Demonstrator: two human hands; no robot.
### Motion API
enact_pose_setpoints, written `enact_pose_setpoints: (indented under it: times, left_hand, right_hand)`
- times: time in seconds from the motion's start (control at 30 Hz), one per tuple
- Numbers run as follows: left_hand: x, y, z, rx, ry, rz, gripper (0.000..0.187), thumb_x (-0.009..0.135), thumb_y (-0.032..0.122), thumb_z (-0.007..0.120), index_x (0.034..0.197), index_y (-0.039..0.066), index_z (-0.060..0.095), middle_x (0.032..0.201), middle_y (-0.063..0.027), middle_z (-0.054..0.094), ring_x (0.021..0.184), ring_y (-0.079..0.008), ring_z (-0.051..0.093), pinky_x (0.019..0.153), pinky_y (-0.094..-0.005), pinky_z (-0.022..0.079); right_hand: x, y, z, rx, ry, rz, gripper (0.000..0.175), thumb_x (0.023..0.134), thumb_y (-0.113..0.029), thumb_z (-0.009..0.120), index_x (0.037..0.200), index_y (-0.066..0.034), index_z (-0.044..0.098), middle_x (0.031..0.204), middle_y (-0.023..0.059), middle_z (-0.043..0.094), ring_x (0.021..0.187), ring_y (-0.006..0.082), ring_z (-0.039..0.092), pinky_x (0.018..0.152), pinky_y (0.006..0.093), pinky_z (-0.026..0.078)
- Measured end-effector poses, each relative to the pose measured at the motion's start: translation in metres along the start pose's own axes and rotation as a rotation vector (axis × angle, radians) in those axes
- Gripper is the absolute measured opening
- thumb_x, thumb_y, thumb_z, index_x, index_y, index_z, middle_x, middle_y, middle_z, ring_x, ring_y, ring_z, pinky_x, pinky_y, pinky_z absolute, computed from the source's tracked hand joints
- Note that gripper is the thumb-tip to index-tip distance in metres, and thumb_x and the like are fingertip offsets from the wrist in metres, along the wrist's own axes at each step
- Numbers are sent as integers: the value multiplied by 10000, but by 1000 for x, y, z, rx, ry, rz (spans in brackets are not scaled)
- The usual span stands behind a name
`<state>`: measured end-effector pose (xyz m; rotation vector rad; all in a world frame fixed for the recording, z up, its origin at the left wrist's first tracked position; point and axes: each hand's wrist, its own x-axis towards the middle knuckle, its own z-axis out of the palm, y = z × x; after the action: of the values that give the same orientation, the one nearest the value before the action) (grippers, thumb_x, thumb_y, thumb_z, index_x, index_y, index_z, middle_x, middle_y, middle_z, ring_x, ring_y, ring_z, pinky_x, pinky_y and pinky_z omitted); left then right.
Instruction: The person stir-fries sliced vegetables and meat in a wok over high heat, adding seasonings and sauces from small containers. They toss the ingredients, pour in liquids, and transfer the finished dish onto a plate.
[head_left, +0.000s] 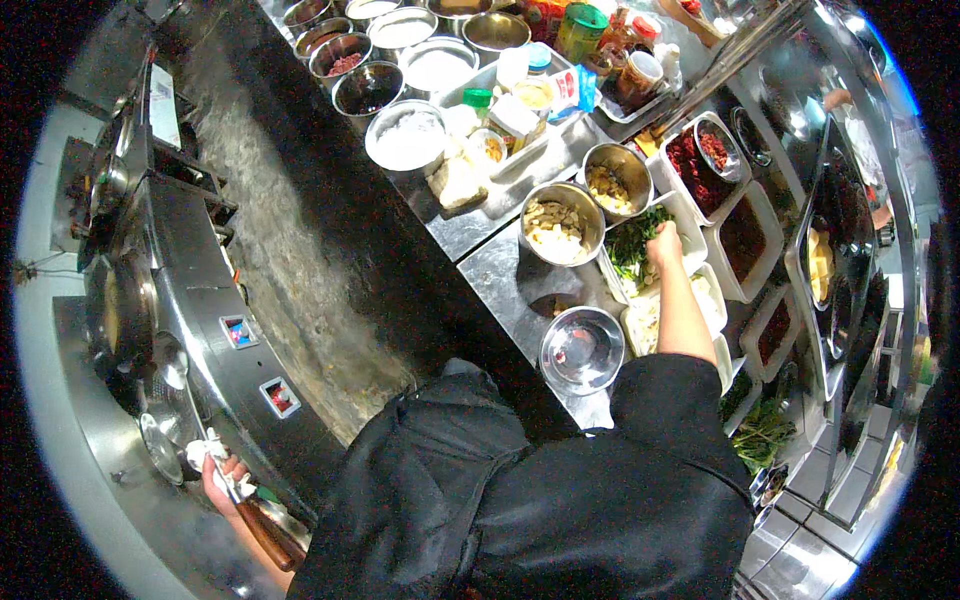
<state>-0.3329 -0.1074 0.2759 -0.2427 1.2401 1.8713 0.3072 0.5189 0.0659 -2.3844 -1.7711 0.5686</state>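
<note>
My left hand is closed around the shaft of a metal ladle with a wooden handle. A crumpled white cloth is bunched at that hand. The ladle's bowl lies over the stove side, near a dark wok. On the other side, my right hand reaches into a white container of leafy chopped greens, its fingers curled on them. Beside it stand a steel bowl of pale sliced pieces, a second bowl of yellowish pieces and a shiny metal bowl with a few bits inside.
Pale food fills a container below the greens. Red chopped food and dark sauce sit farther right. Several steel bowls, one with white powder, line the counter. Another person's hand shows at the far right.
</note>
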Motion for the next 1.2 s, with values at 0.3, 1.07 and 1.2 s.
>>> enact_pose_setpoints:
  times: [0.3,1.07,1.2]
  left_hand:
    - [8,-68,22,-176,-120,-148,281,871,169,565,1088,-6,530,792,-119,553,660,-232,524,554,-358,445]
    - [-12,-121,-22,44,68,43,215,887,156,676,1025,-9,671,813,-87,667,594,-166,612,510,-313,511]
    - [-30,-113,-39,-18,32,64,216,891,165,680,1026,-4,686,810,-76,672,609,-166,622,511,-317,514]
  right_hand:
    - [4,47,85,247,-467,-473,359,922,-263,492,1133,-3,622,1128,195,633,1017,271,579,893,413,467]
    - [-191,-195,93,540,-559,-410,426,836,-157,667,1193,-2,495,1104,170,548,1019,258,548,878,344,477]
    - [-261,-258,91,552,-690,-553,322,847,-123,639,1132,-19,533,1049,132,557,978,223,549,847,324,484]
